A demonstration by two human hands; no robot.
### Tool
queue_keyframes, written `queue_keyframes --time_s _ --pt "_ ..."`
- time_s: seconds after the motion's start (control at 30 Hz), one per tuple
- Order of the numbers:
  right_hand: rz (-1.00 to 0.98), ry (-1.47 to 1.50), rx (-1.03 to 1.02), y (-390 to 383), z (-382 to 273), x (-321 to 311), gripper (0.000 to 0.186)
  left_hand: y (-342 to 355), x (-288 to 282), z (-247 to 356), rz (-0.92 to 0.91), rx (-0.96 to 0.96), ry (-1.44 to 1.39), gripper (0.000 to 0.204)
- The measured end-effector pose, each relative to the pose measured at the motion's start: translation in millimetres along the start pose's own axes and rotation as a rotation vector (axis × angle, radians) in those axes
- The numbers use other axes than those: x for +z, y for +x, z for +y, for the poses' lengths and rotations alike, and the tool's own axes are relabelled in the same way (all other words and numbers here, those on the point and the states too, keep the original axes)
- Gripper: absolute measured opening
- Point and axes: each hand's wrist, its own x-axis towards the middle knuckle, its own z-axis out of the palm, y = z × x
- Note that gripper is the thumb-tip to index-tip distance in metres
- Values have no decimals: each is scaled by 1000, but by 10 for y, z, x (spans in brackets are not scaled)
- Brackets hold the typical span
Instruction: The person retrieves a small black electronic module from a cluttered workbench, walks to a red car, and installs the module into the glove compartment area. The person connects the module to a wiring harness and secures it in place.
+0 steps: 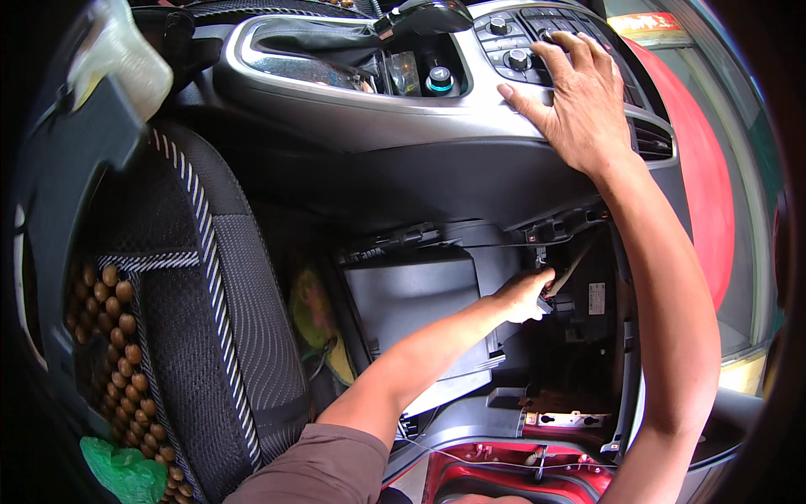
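My left hand (526, 296) reaches into the opened lower dashboard on the passenger side. Its fingers are closed on what looks like a small dark wiring connector (545, 306), mostly covered by the fingers. A pale wire bundle (574, 267) slants up and away beside that hand. Higher up, my right hand (579, 101) lies palm down on the centre control panel (491, 52), fingers spread, holding nothing. The thumb rests on the silver trim near a round knob (517, 59). Below the left forearm is a dark grey box-like panel (411, 294), partly covered by the arm.
On the left stands a black seat (252, 311) with striped piping and a wooden bead cover (126, 361). The silver console (336, 113) with gear lever (428, 17) runs along the top. A red door frame (495, 462) and a thin cable (478, 456) lie at the bottom.
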Motion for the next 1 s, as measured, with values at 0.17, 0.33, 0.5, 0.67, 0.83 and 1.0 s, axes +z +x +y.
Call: queue_keyframes --time_s 0.17,0.33,0.5,0.67,0.83,1.0 --pt "61 42 -72 77 -35 -93 73 -22 -120 -9 30 35 67 64" --pt "17 -27 -103 80 1 -126 73 -46 -184 -40 85 55 45 58" --pt "59 -31 -125 45 42 -54 72 -55 -248 14 74 24 9 57" --pt "145 -21 -128 -1 14 -38 74 -41 -248 104 82 43 -6 53" --pt "108 8 -116 31 22 -54 70 -30 -192 53 140 138 24 56" --pt "22 98 -37 19 -37 -120 68 -12 -192 39 106 127 27 55"
